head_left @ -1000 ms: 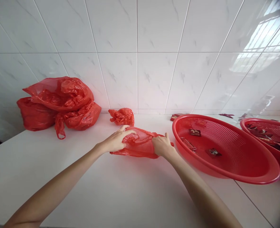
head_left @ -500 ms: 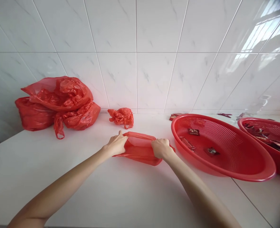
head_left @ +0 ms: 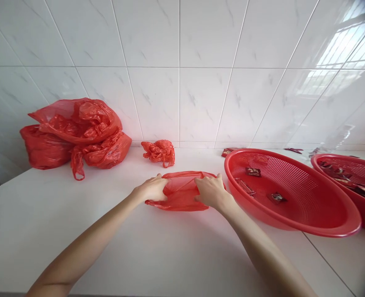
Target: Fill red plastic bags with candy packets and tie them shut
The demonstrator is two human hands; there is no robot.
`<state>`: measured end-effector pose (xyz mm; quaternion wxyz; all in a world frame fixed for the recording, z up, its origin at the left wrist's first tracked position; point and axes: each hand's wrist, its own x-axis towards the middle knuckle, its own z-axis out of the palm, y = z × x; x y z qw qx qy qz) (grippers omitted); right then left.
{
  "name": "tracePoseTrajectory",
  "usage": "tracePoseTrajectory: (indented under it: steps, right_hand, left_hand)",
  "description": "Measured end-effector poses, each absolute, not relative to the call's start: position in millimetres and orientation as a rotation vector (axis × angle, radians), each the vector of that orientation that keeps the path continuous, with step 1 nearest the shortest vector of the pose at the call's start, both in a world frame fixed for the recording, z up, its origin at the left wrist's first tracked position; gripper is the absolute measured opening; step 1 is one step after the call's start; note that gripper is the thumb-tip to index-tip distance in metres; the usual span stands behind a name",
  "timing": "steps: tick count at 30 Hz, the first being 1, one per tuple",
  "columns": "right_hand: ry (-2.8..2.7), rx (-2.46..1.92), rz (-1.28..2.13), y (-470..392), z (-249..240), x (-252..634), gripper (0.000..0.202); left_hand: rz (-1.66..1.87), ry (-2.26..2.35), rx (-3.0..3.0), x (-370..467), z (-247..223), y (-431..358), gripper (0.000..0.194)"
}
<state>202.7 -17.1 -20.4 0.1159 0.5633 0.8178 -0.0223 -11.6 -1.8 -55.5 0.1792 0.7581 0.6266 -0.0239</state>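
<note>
A thin red plastic bag (head_left: 182,202) lies on the white counter in front of me, its mouth spread wide towards me. My left hand (head_left: 153,189) is at the bag's left side, fingers loosened and apart at the rim and partly inside the mouth. At the opposite side my right hand (head_left: 210,190) has its fingers spread, with the fingertips reaching into the opening and the thumb raised. Both hands touch the bag without a closed grip. Some fingertips are hidden by the plastic.
Right of the bag stands a red perforated basket (head_left: 294,229) with a few small dark packets (head_left: 276,198). A second red basket (head_left: 325,159) holds many packets. A crumpled red bag (head_left: 159,152) lies by the tiled wall (head_left: 201,103). Full red bags (head_left: 80,132) are piled at left.
Both hands have loosened from closed grips on the bag's sides to spread fingers at its mouth. The bag's opening now looks wider and its front edge more even.
</note>
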Motion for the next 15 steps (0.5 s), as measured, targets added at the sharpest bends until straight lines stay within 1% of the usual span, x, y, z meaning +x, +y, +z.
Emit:
tracePoseTrajectory:
  steps: [2,4,6,8,10,11,13,15]
  right_hand:
    - [2.532,1.692,-0.05,-30.7,-2.6,209.1,0.027]
    - [2.683,1.794,-0.101,-40.0,16.0,227.7,0.037]
    - [2.754,1.984,-0.213,-39.8,31.1,259.9,0.048]
    - [2.699,2.108,-0.272,-28.0,37.6,302.2,0.056]
    - [2.554,2.205,-0.264,-7.7,32.9,347.0,0.059]
    - [2.407,2.24,-0.355,3.3,26.6,367.9,0.061]
    - [2.128,2.338,-0.506,22.4,8.6,402.6,0.063]
    - [1.997,2.393,-0.555,34.1,-12.2,426.3,0.073]
  left_hand:
    - [-0.111,1.766,2.129,-8.2,-53.2,-1.2,0.047]
    - [-0.132,1.744,2.138,-6.5,-51.8,0.7,0.048]
    - [-0.141,1.702,2.141,-6.7,-50.2,3.0,0.058]
    - [-0.142,1.653,2.135,-7.9,-47.1,4.3,0.071]
    - [-0.131,1.606,2.125,-9.1,-41.9,4.4,0.082]
    - [-0.119,1.585,2.124,-9.5,-38.7,4.0,0.085]
    - [-0.087,1.55,2.129,-9.5,-32.0,3.0,0.088]
    - [-0.054,1.523,2.141,-8.8,-26.0,2.3,0.087]
